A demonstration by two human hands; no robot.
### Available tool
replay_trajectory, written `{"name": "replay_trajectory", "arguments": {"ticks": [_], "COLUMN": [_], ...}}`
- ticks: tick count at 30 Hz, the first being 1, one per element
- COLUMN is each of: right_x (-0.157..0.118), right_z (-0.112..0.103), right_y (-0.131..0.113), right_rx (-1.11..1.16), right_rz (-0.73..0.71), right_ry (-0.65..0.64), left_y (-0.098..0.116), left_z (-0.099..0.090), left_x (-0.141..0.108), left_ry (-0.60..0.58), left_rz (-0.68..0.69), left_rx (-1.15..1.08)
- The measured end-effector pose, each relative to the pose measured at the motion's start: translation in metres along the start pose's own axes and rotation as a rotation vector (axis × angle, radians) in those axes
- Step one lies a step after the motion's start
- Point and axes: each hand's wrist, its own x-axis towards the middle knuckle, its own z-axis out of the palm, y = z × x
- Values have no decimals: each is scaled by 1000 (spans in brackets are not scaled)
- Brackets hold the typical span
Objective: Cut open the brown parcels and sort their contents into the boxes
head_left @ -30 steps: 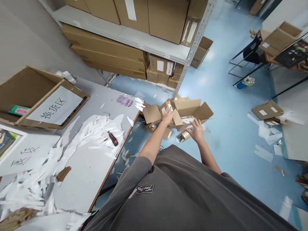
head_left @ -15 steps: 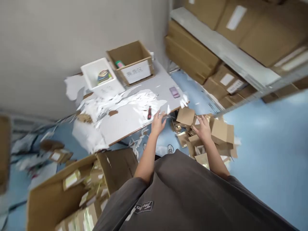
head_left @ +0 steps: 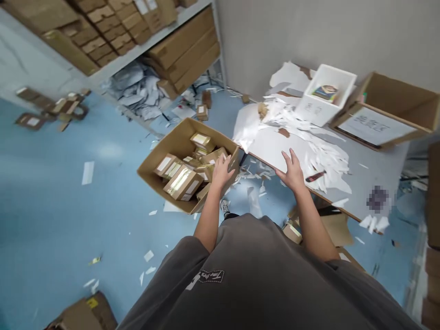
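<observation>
My left hand (head_left: 222, 173), fingers apart and holding nothing, is over the right side of a large open carton (head_left: 156, 153). Inside the carton lie several small taped parcels (head_left: 184, 183). My right hand (head_left: 292, 173), also spread and without anything in it, is by the front edge of the table (head_left: 275, 146). Just to its right on the tabletop lies a red and black tool (head_left: 315, 176), perhaps a cutter, beside a heap of white paper scraps (head_left: 326, 158).
A white bin (head_left: 318, 107) with a small coloured item and a labelled cardboard box (head_left: 378, 123) stand at the table's back. Shelving (head_left: 120, 55) with stacked boxes rises at the upper left. Flattened cardboard (head_left: 333, 229) lies below the table; paper bits litter the blue floor (head_left: 117, 220).
My view and body have turned left, bringing the parcel carton from the lower left to in front of me. My right hand has gone from above the floor cardboard to the table edge. Both hands stay empty.
</observation>
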Motion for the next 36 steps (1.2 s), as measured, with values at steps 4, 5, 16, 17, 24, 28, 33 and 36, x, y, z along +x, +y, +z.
{"name": "replay_trajectory", "arguments": {"ticks": [4, 5, 16, 17, 24, 28, 33, 36], "right_x": [66, 80, 200, 207, 230, 223, 192, 174], "right_z": [70, 87, 232, 244, 315, 354, 440, 508], "right_y": [-81, -100, -283, -294, -350, -349, -340, -350], "right_rx": [52, 63, 48, 50, 66, 66, -32, -152], "right_rz": [-117, -140, -418, -437, -503, -552, -619, -723], "right_ry": [-89, -109, -425, -446, -535, -634, -960, -1212], "left_y": [-122, -149, -353, -366, -436, -456, -455, -448], "left_z": [-26, -31, -36, -31, 20, 47, 68, 76], "left_x": [-35, -44, -86, -84, -69, -64, -72, -84], "left_ry": [-74, -84, -263, -285, -544, -606, -557, -493], "left_rz": [-240, -301, -760, -772, -731, -720, -746, -767], "left_rx": [-1, -5, -72, -79, -116, -94, -79, -91]}}
